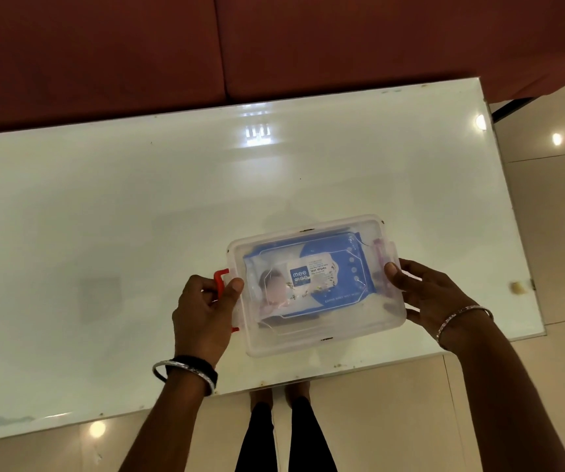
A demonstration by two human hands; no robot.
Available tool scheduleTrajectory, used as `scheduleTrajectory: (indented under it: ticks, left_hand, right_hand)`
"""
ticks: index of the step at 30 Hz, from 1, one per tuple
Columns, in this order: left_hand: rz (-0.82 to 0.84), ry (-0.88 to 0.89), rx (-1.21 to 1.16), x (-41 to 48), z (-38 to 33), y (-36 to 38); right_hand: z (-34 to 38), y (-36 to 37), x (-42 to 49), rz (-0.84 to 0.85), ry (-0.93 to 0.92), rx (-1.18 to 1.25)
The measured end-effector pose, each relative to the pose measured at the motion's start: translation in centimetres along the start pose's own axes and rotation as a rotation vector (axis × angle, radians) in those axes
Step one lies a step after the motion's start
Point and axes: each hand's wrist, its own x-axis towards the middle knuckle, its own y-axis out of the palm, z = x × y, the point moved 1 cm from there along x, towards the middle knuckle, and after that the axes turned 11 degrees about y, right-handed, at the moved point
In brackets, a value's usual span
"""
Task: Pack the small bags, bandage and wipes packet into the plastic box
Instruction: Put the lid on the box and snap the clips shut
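A clear plastic box (325, 332) with its lid on sits near the front edge of the white table (138, 199). Through the lid I see a blue and white wipes packet (311, 274) lying flat on top; whatever lies under it is hidden. My left hand (202, 311) grips the box's left end, thumb on the lid and fingers around the red latch (221, 284). At the opposite end my right hand (424, 294) holds the box, with its thumb on the lid by the pale latch (391, 253).
A dark red sofa (274, 46) runs along the far side of the table. A small beige scrap (516, 287) lies at the table's right edge. Tiled floor and my legs show below the front edge.
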Motion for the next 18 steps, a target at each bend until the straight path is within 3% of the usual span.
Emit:
scheduleTrajectory:
  ticks: [4,11,15,18]
  left_hand:
    - [-0.142,0.125,0.225,-1.0,-1.0,0.5]
    - [-0.235,0.256,0.498,-2.8,-2.7,2.1]
    - [-0.243,0.287,0.464,-2.9,-2.5,2.0]
    - [-0.239,0.301,0.489,-3.0,-2.6,2.0]
  right_hand:
    - [-0.1,0.0,0.3,0.035,0.029,-0.006]
    - [0.7,0.0,0.4,0.055,0.007,0.004]
    - [1.3,0.6,-0.1,-0.045,-0.068,-0.014]
    - [1.0,2.1,-0.4,-0.302,-0.191,-0.201]
